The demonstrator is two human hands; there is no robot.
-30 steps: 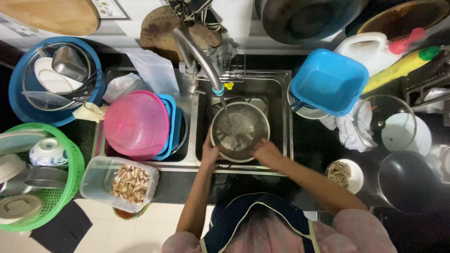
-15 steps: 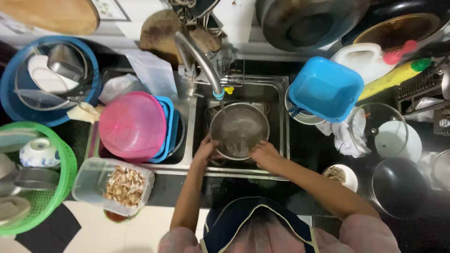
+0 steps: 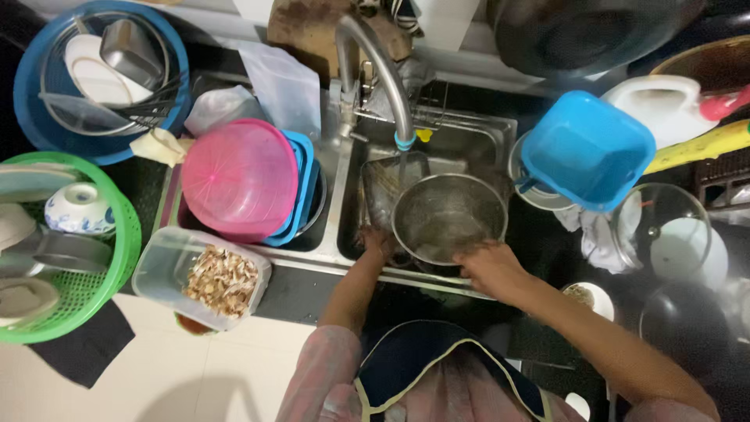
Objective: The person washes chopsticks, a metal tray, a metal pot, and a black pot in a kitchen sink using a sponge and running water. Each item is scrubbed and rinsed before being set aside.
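At the far left stood a green basket (image 3: 101, 305), then a clear tub of mushrooms (image 3: 205, 277) and a pink colander (image 3: 238, 178). Under the tap (image 3: 375, 66), the left hand (image 3: 378, 242) and right hand (image 3: 488, 267) held a steel bowl (image 3: 449, 217) in the sink (image 3: 476, 133), fingers curled on its rim.

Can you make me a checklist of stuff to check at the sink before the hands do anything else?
1. Both hands on the pot: ok; left hand and right hand touch its near rim.
2. Pot under the tap: ok; the spout ends just above its far rim.
3. Water running: cannot tell.
4. Pot empty: cannot tell; the inside looks blurred.
5. Room beside the pot: not ok; the blue tub overhangs the sink's right edge.
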